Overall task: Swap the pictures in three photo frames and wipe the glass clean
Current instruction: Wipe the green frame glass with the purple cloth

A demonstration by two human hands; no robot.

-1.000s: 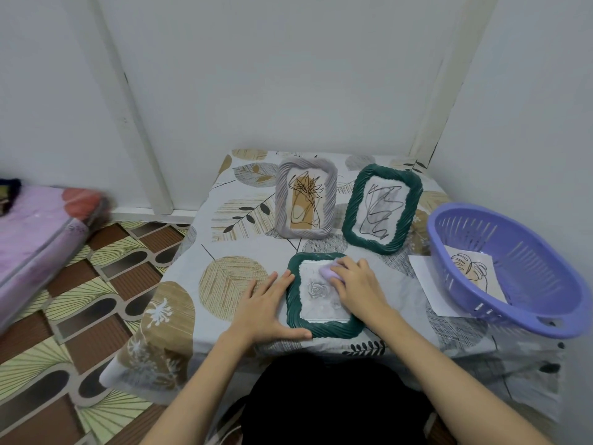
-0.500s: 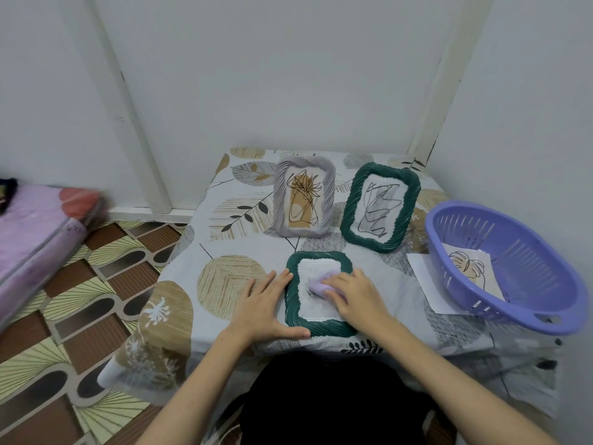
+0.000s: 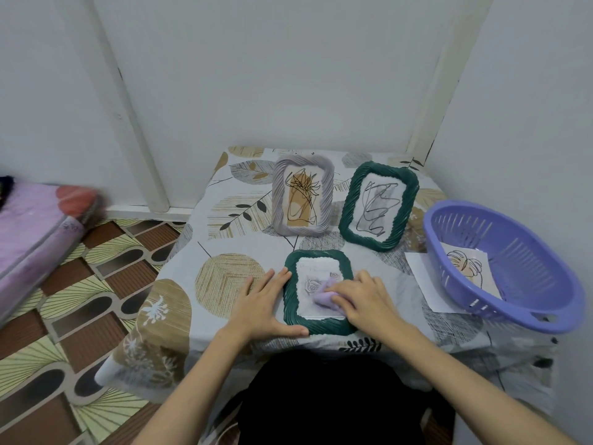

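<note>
The flat green frame (image 3: 317,293) lies at the near edge of the surface (image 3: 224,277). The left hand (image 3: 263,303), fingers straight, braces its left rim. The right hand (image 3: 362,300) presses a soft lilac cloth (image 3: 322,298) onto the glass, fingers loosely curled over it. The glass is probably fragile and slippery: hold the ribbed rim. Beyond stand the grey frame (image 3: 301,197) and second green frame (image 3: 378,207).
</note>
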